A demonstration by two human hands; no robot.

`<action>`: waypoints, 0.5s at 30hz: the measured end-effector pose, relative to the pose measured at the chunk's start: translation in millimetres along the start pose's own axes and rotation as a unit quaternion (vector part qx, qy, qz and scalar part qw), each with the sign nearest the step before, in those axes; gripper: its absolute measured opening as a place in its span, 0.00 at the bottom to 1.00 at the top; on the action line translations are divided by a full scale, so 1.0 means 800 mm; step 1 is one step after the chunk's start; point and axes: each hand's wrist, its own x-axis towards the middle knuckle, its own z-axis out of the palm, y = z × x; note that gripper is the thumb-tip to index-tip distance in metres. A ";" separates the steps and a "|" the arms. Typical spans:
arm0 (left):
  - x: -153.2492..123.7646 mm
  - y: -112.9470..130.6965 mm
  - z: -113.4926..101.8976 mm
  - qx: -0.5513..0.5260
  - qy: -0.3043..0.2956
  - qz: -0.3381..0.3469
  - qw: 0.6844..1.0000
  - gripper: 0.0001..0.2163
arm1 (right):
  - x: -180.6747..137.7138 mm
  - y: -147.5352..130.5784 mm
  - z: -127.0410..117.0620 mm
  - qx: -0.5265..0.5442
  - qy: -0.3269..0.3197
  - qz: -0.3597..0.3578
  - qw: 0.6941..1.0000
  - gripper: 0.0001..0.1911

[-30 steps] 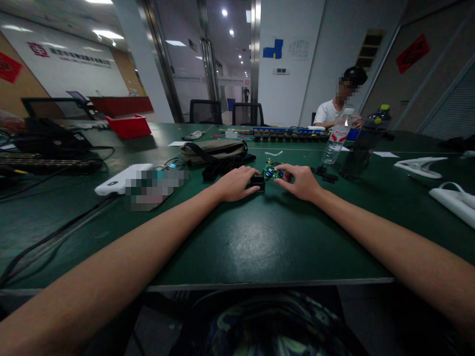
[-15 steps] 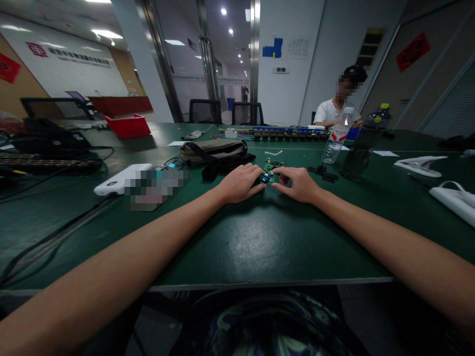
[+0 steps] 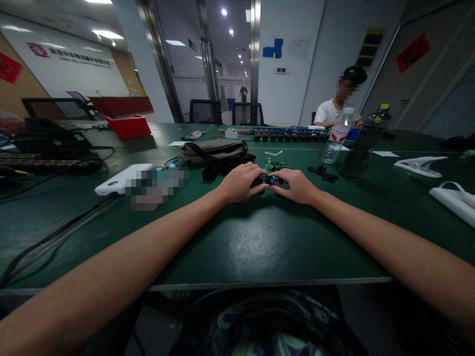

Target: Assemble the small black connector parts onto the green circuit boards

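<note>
Both my hands meet at the middle of the green table (image 3: pixel 260 247). My left hand (image 3: pixel 240 183) is closed over a small black box, which shows only as a dark edge (image 3: pixel 257 183) under its fingers. My right hand (image 3: pixel 296 185) pinches a small green circuit board with blue parts (image 3: pixel 272 180) and holds it against the black box. A second green circuit board (image 3: pixel 273 165) lies on the table just behind my fingers.
A khaki pouch (image 3: pixel 213 150) and black parts (image 3: pixel 211 171) lie behind my left hand. A water bottle (image 3: pixel 336 136) and a dark flask (image 3: pixel 361 143) stand at the right rear. White devices (image 3: pixel 454 198) lie far right, cables and a white case (image 3: pixel 118 180) left. Another person sits across the table.
My hands have closed together. The right hand has brought the small circuit board left and down onto the black box, which my left hand now covers more fully.
</note>
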 end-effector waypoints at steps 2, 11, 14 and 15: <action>0.000 0.002 0.001 -0.012 0.007 0.005 1.000 0.18 | 0.000 -0.001 0.001 -0.006 -0.011 -0.011 1.000 0.15; 0.001 0.009 0.004 -0.083 0.033 -0.010 0.996 0.19 | 0.000 -0.004 0.005 -0.023 -0.028 -0.022 0.999 0.15; 0.000 0.007 0.003 -0.065 0.019 -0.039 0.997 0.18 | -0.001 -0.005 0.003 -0.011 -0.009 -0.019 1.000 0.16; 0.000 0.006 0.003 -0.060 0.016 -0.045 0.997 0.18 | -0.001 -0.005 0.002 -0.006 0.001 -0.017 1.000 0.16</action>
